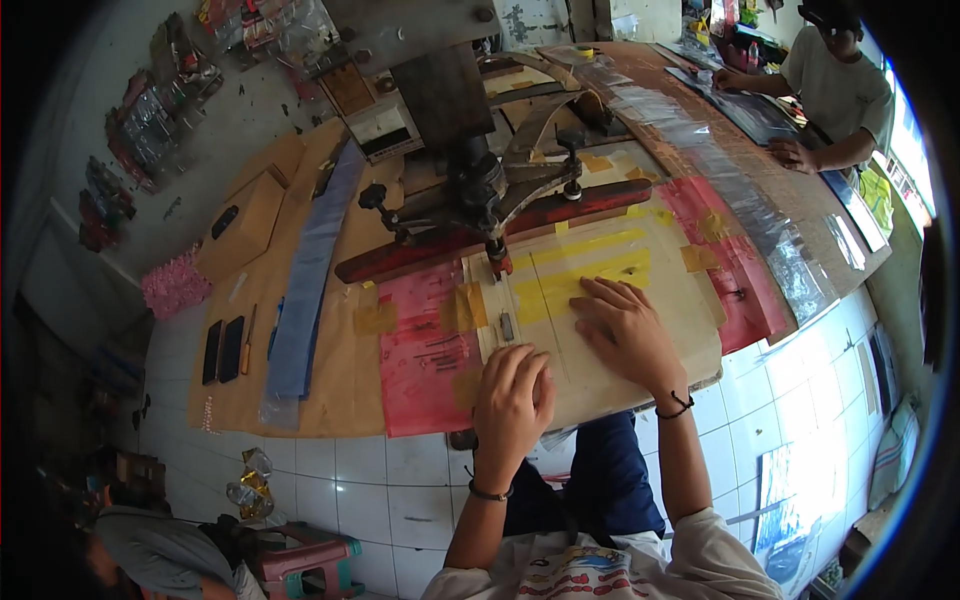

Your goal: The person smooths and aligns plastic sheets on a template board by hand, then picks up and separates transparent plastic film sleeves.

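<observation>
My right hand lies flat on the pale board, its fingers stretched over the yellow tape and its thumb apart. My left hand rests at the near edge of the same board with fingers curled together; whatever they may pinch is hidden under them. Just beyond those fingertips sits a small grey metal piece on a pale strip. Above the board stands a dark machine head with a red-tipped point reaching down. A long dark red bar crosses behind it.
Red sheets flank the board, held by brown tape. To the left lie a blue plastic-covered strip, two dark phone-like slabs and a cardboard box. A co-worker works at the far right; another person is lower left.
</observation>
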Motion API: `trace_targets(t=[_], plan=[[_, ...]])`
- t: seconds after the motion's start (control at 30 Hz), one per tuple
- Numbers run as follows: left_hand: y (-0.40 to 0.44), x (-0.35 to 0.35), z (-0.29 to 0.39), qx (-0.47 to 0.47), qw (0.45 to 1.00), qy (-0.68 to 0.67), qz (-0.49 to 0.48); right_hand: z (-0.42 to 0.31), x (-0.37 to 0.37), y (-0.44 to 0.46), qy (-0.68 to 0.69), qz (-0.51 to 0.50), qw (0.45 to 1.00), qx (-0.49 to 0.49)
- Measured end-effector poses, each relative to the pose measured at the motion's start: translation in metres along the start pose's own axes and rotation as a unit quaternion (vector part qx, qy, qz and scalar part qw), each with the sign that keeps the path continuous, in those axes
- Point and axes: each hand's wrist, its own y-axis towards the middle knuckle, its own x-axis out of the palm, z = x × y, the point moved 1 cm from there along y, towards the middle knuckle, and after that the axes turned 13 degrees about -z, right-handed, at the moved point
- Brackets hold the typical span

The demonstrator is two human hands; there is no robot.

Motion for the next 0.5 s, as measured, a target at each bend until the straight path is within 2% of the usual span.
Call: trace_targets(t=[0.2, 0.3, 0.4, 0.5], plan=[[0.000, 0.000, 0.000, 0.006, 1.000, 0.005, -0.005, 0.000, 0.000, -0.001, -0.009, -0.012, 1.000, 0.003], [-0.001, 0.000, 0.000, 0.003, 1.000, -0.001, -0.016, 0.000, -0.007, 0.001, 0.010, -0.052, 0.999, 0.005], [0.000, 0.000, -0.001, 0.003, 1.000, -0.003, -0.017, 0.000, -0.021, 0.022, 0.016, -0.144, 0.988, 0.054], [-0.001, 0.001, -0.002, 0.004, 1.000, -0.008, -0.020, 0.010, -0.002, 0.051, 0.003, -0.113, 0.994, 0.014]])
